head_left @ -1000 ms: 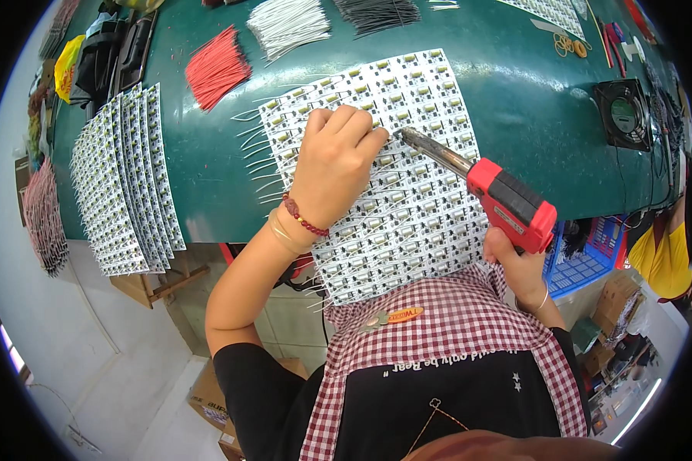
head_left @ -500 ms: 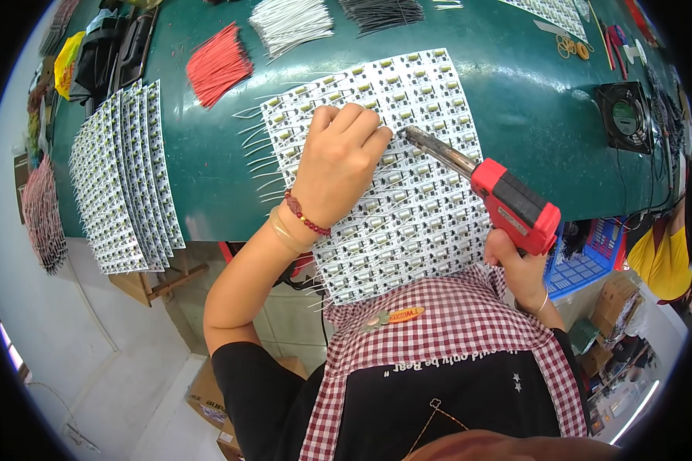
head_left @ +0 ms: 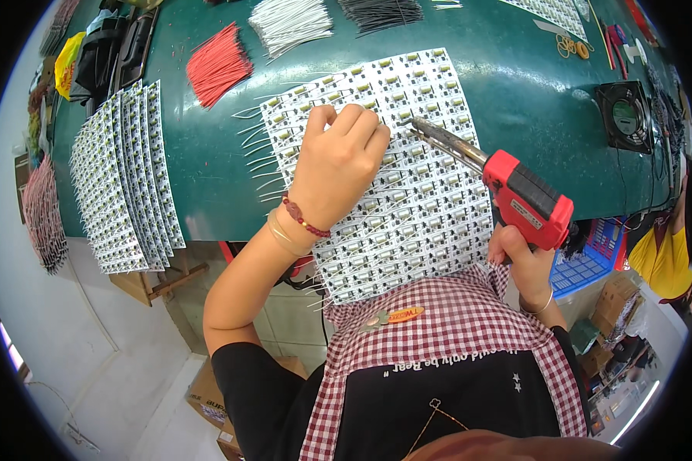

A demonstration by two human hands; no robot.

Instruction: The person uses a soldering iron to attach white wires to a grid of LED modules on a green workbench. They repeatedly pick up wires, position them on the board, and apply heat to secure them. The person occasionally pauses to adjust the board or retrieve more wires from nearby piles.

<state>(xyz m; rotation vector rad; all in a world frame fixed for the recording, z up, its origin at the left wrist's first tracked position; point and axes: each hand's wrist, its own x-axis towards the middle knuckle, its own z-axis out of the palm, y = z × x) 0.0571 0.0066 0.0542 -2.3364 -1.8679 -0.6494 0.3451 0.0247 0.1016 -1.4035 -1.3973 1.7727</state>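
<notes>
A sheet of white circuit boards (head_left: 407,230), set with rows of small components, lies in front of me and reaches over the near table edge to my lap. White wires stick out along its left side. My left hand (head_left: 344,157) rests over its upper middle with fingers curled closed; whatever the fingertips pinch is hidden beneath them. In my right hand (head_left: 527,265) is the grip of a red and black soldering gun (head_left: 527,201). Its metal tip points up and left, over the sheet just right of my left fingers.
Bundles of red wires (head_left: 218,64), white wires (head_left: 291,27) and black wires (head_left: 380,14) lie at the back of the green table (head_left: 546,115). Stacked board sheets (head_left: 123,184) stand left. A fan (head_left: 624,117) sits right, above a blue crate (head_left: 580,269).
My right hand and the soldering gun have shifted right and slightly down, drawing the tip a little away from my left fingers. The left hand has barely moved.
</notes>
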